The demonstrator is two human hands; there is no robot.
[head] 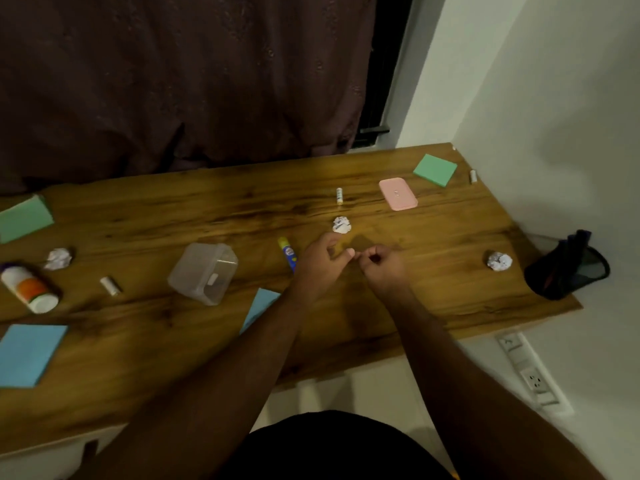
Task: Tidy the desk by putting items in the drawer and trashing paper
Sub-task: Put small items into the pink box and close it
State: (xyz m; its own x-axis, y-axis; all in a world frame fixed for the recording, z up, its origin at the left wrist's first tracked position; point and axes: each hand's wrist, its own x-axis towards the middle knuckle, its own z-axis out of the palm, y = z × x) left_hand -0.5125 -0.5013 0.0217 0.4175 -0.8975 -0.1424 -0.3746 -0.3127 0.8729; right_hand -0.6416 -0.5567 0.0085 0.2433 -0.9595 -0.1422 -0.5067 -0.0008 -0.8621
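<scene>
Wooden desk [433,292] against dark curtain [173,81], white wall [554,98].

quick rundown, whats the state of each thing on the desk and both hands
clear tub: tipped on its side, nothing visible inside
white bottle: lying down
glue stick: lying flat, capped
pink case: shut, flat
three paper balls: crumpled, on the desk
pen cup: leaning at the desk edge
left hand: fingers loosely curled, holds nothing
right hand: fingers curled, contents unclear
</scene>
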